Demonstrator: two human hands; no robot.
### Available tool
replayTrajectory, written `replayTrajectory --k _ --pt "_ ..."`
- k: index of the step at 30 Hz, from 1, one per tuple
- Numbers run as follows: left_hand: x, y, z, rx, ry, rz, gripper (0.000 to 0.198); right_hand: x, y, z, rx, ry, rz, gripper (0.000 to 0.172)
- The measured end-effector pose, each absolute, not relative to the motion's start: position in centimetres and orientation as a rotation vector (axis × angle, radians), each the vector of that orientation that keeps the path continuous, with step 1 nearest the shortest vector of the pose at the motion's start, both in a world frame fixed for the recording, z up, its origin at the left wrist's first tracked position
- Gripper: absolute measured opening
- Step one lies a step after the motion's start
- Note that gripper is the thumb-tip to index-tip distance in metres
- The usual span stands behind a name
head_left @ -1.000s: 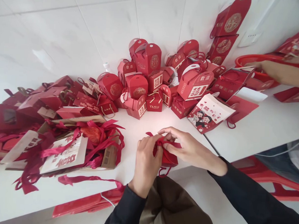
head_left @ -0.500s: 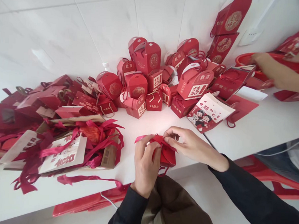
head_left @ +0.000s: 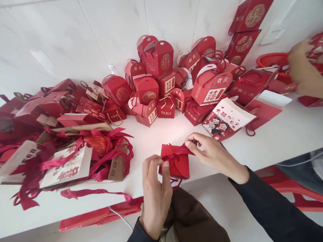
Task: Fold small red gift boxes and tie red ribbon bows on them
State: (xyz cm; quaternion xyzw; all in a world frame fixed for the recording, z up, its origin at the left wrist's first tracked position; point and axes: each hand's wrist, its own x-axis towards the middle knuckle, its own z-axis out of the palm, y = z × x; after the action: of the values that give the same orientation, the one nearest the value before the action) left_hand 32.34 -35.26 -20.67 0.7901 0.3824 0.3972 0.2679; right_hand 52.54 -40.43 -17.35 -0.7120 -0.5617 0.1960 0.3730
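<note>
A small red gift box with curved closing flaps lies at the table's front edge, between my hands. Across its top runs a dark red ribbon, gathered near the middle of the box. My left hand pinches the ribbon at the box's left side, thumb and forefinger together. At the upper right, my right hand pinches the other part of the ribbon and holds it taut. A thin cord hangs below the box's front edge.
To the left stands a cardboard box full of red ribbons, with a loose ribbon before it. Several red gift boxes are piled along the wall. At right, another person's hands work over a red basin.
My hands have drawn apart, the right one up and rightward, pulling the ribbon straight across the box. More of the box top shows. The other person's arm has shifted right.
</note>
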Motion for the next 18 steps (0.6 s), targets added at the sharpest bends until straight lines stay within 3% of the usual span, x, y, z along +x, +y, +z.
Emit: replayTrajectory --k 13,16,17,18 --pt "30.7 -35.0 -21.0 2.154 0.933 0.886 0.022 52.5 -40.3 -18.5 -1.936 -1.377 0.399 0.027" --pt "29.8 -34.9 -20.6 1.995 0.894 0.822 0.014 52.5 -40.9 -18.6 -1.891 -1.361 0.458 0.03" --pt "29.6 -34.8 -20.4 1.944 0.84 0.785 0.021 52.6 -41.2 -18.8 -1.867 -1.346 0.484 0.032" --pt "29.4 -34.6 -20.2 1.895 0.763 0.729 0.044 52.8 -41.4 -19.1 -1.85 -1.326 0.508 0.034"
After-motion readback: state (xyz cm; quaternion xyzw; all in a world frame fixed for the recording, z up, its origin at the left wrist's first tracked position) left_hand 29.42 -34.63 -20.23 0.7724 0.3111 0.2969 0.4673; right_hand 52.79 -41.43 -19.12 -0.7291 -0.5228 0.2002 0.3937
